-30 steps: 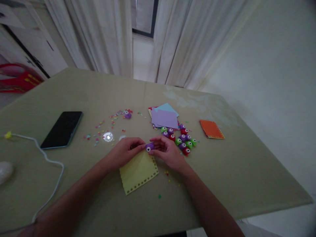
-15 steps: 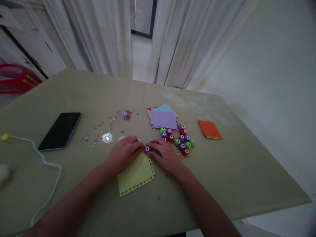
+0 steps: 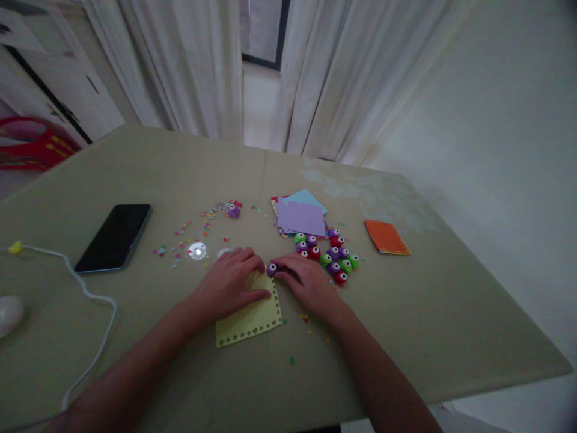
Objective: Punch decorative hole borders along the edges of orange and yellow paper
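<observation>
A yellow sheet of paper (image 3: 250, 322) lies on the table in front of me, with small shaped holes punched along its right and near edges. At its far right corner sits a small purple craft punch (image 3: 271, 269) with a single eye on top. My right hand (image 3: 311, 282) grips this punch between thumb and fingers from the right side. My left hand (image 3: 232, 279) rests over the far left part of the sheet, its thumb spread away from the fingers. The sheet's far edge is mostly hidden under the left hand.
Several red, green and purple punches (image 3: 336, 258) cluster right of my right hand, beside a stack of coloured paper (image 3: 302, 218). An orange punched square (image 3: 387, 236) lies farther right. Left are paper bits (image 3: 183, 228), a tablet (image 3: 115, 237), a white cable (image 3: 106, 299) and another purple punch (image 3: 233, 211).
My left thumb has moved away from the punch and spread over the paper. The yellow sheet has turned slightly. The right hand stays at the punch.
</observation>
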`<state>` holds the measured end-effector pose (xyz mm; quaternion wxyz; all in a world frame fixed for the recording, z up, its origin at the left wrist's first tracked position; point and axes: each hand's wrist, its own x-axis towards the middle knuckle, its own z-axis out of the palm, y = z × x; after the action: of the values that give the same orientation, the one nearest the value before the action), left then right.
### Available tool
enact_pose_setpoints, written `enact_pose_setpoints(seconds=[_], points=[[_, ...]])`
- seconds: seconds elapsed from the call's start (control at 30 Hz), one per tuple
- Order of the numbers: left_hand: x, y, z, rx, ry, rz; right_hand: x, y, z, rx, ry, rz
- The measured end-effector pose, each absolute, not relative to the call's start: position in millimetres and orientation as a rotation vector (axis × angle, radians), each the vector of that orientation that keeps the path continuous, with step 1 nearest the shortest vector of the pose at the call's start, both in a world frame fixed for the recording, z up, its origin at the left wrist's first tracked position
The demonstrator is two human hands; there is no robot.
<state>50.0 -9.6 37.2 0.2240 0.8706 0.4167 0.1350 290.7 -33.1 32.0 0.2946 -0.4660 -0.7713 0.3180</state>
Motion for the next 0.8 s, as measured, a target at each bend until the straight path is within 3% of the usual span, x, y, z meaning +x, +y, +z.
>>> enact_pose_setpoints(seconds=[0.8], points=[[50.5,-7.2,35.8,2.369,1.137,0.362,290.8,-33.6,33.7,-1.255,-2.113,0.79]])
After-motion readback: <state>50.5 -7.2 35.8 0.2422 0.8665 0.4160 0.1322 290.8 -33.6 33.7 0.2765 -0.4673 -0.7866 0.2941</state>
